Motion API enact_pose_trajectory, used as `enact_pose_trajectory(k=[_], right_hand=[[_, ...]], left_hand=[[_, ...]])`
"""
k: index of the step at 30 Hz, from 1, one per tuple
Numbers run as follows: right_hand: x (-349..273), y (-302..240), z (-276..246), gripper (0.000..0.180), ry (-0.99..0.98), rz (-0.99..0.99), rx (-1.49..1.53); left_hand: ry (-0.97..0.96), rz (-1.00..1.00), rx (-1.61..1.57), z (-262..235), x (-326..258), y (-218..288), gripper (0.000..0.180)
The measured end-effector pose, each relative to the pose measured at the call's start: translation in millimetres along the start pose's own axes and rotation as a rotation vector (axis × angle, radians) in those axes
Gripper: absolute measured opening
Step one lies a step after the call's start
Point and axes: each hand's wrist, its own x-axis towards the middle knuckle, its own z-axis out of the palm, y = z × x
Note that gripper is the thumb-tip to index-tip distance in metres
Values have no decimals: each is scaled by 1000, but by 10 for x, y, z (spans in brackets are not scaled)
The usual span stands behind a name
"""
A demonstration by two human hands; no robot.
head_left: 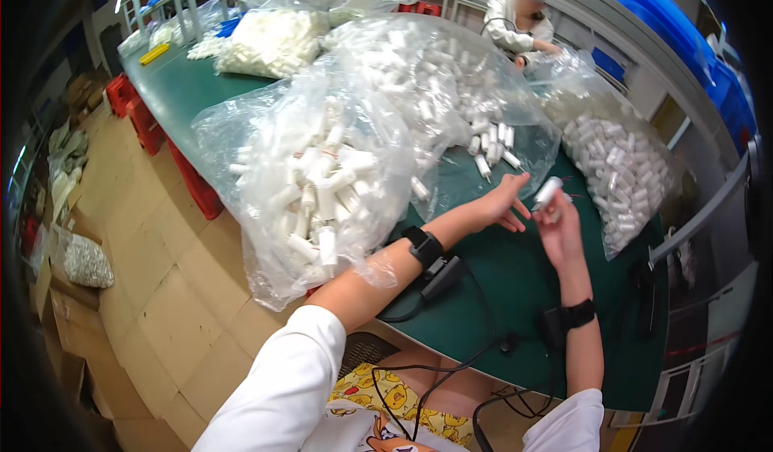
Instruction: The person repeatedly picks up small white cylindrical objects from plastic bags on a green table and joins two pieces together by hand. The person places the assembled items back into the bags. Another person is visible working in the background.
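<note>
A long green counter [499,291] carries big clear plastic bags [310,182] stuffed with small white tubes. Above the counter, the right hand [557,225] has its fingers clamped on one white tube [547,192]. The left hand [501,203], fingers spread apart, hovers just beside it.

2 hands: left hand [501,204], right hand [558,225]. 1 white plastic tube [547,191] held in right fingers. 2 black wrist straps [423,246]. 3 big clear bags [310,180] of white tubes nearby, too many tubes to count. 1 green worktop [515,283]. 1 other person [519,23] at far end.
</note>
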Motion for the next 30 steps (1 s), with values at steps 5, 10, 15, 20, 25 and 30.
enact_pose_trajectory(k=[5,10,15,20,25,30], right_hand=[[-211,-405,1103,25,-161,146,83],[-44,-235,2210,31,-578,428,-215],[316,232,2845,48,-456,319,-522],[250,433,2774,48,-538,-766,-1269],[-151,338,2600,42,-493,-871,-1660],[-230,235,2394,45,-190,-669,-1871]], left_hand=[[517,463,993,-256,121,-165,42],[604,608,1058,-489,97,-309,35],[550,580,1096,-484,-136,-266,43],[1069,556,1684,-578,42,-623,45],[1017,311,1603,-398,-148,-379,43],[1068,167,1601,-404,-65,-411,50]])
